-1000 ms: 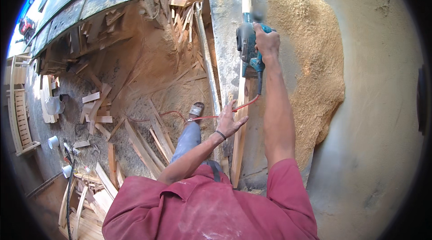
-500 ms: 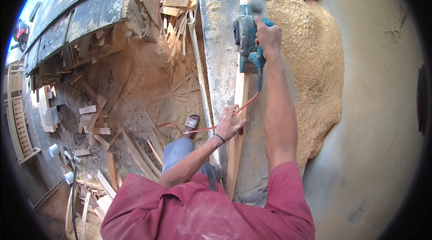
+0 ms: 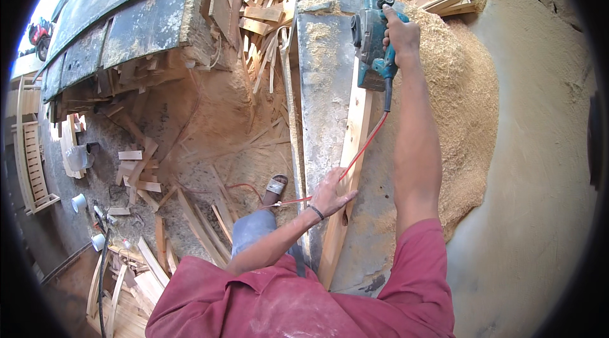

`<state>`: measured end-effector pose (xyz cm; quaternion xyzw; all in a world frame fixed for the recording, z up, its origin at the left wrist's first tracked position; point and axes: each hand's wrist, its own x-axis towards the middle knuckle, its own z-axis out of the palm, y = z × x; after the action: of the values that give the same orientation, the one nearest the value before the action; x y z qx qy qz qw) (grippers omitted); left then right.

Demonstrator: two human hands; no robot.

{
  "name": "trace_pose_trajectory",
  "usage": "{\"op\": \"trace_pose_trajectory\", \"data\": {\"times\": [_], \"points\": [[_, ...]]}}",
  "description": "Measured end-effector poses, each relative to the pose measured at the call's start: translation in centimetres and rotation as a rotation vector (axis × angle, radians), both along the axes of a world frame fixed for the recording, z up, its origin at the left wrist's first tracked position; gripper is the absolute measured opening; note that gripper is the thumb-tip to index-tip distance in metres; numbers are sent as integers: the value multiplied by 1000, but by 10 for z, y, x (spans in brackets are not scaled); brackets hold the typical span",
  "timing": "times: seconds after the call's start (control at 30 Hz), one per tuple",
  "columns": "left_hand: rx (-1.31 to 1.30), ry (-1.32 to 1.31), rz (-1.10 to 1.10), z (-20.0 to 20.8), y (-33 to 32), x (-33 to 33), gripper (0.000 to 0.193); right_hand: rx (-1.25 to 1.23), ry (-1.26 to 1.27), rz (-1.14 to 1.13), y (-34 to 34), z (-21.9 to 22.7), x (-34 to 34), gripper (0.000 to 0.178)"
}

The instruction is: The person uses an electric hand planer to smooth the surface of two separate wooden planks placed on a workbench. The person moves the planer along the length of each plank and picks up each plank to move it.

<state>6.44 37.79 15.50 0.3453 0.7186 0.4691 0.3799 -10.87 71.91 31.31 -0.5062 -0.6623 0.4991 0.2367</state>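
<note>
My right hand [image 3: 404, 37] is closed around the handle of a teal and black electric hand planer [image 3: 371, 52]. The planer sits over the far end of a long pale wooden batten [image 3: 356, 119], hiding that end. My left hand [image 3: 333, 192] holds the same batten lower down, thumb spread across its top and part of the fingers hidden. A red power cord [image 3: 374, 135] runs from the planer back past my left hand. Under the batten is a grey, worn workbench [image 3: 320, 84] dusted with shavings.
A big heap of shavings [image 3: 466, 91] lies right of the bench, beside a bare wall [image 3: 539, 135]. Wood offcuts [image 3: 263, 14] pile up beyond it. Left stand a dusty dark-panelled structure [image 3: 136, 21], loose boards [image 3: 200, 227] and white cups [image 3: 78, 202].
The planer has travelled away from me along the batten to its far end; earlier a bit of wood showed beyond it. My left hand stays on the batten. The whole view has shifted slightly.
</note>
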Motion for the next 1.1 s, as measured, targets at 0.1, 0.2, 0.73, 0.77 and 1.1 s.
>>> {"op": "trace_pose_trajectory", "data": {"times": [0.1,0.2,0.73,0.77,1.1], "points": [[-22,-31,-10,0,0,-1,74,-7,-2,10,19,0,-14,42],[-1,-48,5,-2,0,1,74,10,26,33,30,3,-25,44],[-24,30,6,-3,-2,7,73,43,10,52,92,-1,-74,49],[-23,25,1,-2,-3,7,72,38,2,82,91,-1,-74,49],[0,3,35,2,-7,12,69,-91,23,49,51,7,-45,45]]}}
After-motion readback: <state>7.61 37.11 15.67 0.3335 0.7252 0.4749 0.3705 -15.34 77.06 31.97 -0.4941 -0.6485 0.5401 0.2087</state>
